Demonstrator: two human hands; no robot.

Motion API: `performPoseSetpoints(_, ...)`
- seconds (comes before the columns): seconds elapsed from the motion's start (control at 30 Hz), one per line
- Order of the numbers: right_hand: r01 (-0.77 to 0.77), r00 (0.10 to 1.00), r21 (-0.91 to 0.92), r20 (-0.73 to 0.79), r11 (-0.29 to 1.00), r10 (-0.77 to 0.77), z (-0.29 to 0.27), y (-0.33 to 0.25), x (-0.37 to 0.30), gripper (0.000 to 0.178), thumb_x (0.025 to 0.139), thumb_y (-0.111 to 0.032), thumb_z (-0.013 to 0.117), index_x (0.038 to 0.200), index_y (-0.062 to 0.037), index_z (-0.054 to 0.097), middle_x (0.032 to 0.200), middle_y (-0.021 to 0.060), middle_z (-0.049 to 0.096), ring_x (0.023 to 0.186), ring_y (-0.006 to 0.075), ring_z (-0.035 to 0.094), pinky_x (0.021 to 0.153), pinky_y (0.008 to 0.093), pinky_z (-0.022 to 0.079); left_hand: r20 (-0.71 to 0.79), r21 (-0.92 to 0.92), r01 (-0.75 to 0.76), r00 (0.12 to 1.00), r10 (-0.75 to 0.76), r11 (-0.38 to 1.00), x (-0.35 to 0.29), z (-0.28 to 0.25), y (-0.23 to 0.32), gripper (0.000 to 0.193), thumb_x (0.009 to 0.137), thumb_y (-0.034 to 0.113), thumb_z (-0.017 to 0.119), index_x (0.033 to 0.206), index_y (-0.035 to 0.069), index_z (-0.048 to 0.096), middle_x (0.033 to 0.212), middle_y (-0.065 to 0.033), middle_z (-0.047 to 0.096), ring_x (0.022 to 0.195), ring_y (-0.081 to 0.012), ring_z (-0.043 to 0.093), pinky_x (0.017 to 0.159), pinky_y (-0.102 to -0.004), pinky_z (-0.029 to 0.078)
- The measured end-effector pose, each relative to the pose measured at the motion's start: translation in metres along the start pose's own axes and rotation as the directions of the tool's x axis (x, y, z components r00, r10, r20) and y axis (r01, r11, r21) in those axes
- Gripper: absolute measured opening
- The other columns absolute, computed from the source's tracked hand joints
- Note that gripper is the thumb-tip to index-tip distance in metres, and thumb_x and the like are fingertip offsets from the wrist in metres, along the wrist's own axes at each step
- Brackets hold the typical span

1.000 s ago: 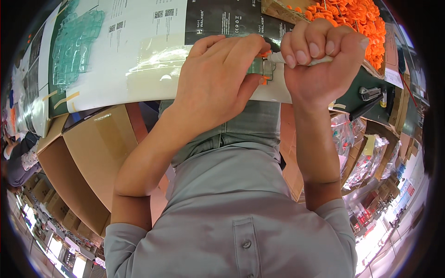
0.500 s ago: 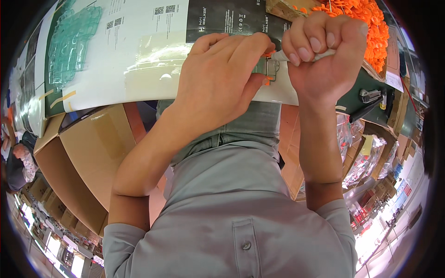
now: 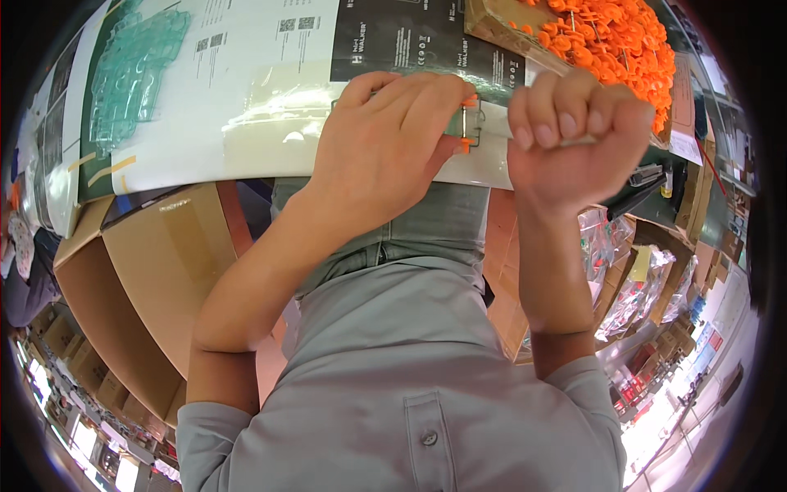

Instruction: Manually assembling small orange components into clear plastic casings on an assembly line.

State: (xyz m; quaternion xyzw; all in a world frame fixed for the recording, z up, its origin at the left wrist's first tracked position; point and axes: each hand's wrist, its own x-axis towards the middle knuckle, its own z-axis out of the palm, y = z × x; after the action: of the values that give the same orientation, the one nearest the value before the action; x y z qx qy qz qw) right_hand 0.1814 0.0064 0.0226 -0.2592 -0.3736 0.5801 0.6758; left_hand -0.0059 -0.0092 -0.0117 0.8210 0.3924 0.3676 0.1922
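Observation:
My left hand (image 3: 385, 139) lies over a translucent green plastic piece (image 3: 452, 125) on the bench, its fingers and thumb closed around it. Two orange plastic caps (image 3: 467, 144) show at the piece's right end, with a thin metal rod (image 3: 465, 123) between them. Most of the piece is hidden under my palm. My right hand (image 3: 574, 148) is a fist just right of it, slightly blurred, wrapped around a white tapered tool (image 3: 571, 143). The tool's tip is hard to make out, and it stands apart from the caps.
A heap of orange plastic caps (image 3: 623, 49) fills a cardboard tray (image 3: 492, 23) at the far right. Translucent green pieces (image 3: 135, 82) are stacked at the far left. A stapler (image 3: 648, 175) lies right of my right hand. An open cardboard box (image 3: 164, 254) stands below the bench's left edge.
My right fist has drawn a little down, taking the white tool away from the orange caps. My left hand holds the green piece in nearly the same place.

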Motion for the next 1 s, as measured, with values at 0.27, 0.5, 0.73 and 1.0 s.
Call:
performPoseSetpoints(0.27,0.164,0.985,-0.055,0.063,0.985,-0.16,0.007,0.017,-0.016,0.052,0.108,-0.05,0.04,0.075,-0.0104,0.036,0.064,0.0056,0.039,0.049,0.0156,0.039,0.044,0.0314,0.039,-0.059,0.05,-0.049,0.997,0.052,0.998,-0.002,0.004,-0.008,0.049,0.079,0.011,0.078,0.125,0.006,0.063,0.115,-0.0045,0.07,0.099,-0.0245,0.068,0.086,-0.0363,0.048)
performPoseSetpoints(0.5,0.205,0.973,-0.199,0.145,0.958,-0.178,0.018,0.018,-0.012,0.047,0.11,-0.041,0.038,0.074,-0.0091,0.036,0.064,0.0069,0.041,0.049,0.0149,0.038,0.043,0.0301,0.037,-0.084,0.025,-0.052,0.995,0.054,0.998,-0.002,0.004,-0.008,0.049,0.077,0.011,0.079,0.122,0.005,0.063,0.114,-0.0062,0.07,0.096,-0.0257,0.068,0.084,-0.0371,0.048)
performPoseSetpoints(0.73,-0.004,1.0,-0.352,-0.016,0.936,-0.001,0.03,0.02,0.003,0.043,0.109,-0.035,0.04,0.074,-0.0105,0.038,0.058,0.0026,0.036,0.047,0.0129,0.035,0.042,0.027,0.032,-0.061,0.05,-0.043,0.997,0.046,0.998,-0.002,0.003,-0.004,0.053,0.075,0.01,0.081,0.121,0.002,0.058,0.112,-0.0104,0.07,0.097,-0.0302,0.068,0.086,-0.0397,0.048)
performPoseSetpoints(1.0,-0.222,0.975,-0.241,-0.041,0.945,0.219,0.022,-0.021,0.017,0.034,0.103,-0.028,0.055,0.082,-0.0029,0.054,0.074,0.0067,0.051,0.057,0.016,0.049,0.05,0.0293,0.041,-0.085,0.05,-0.065,0.994,0.069,0.997,0.007,-0.01,0.009,0.06,0.076,0.01,0.081,0.128,0.001,0.053,0.121,-0.0085,0.067,0.106,-0.0287,0.064,0.091,-0.048,0.046)
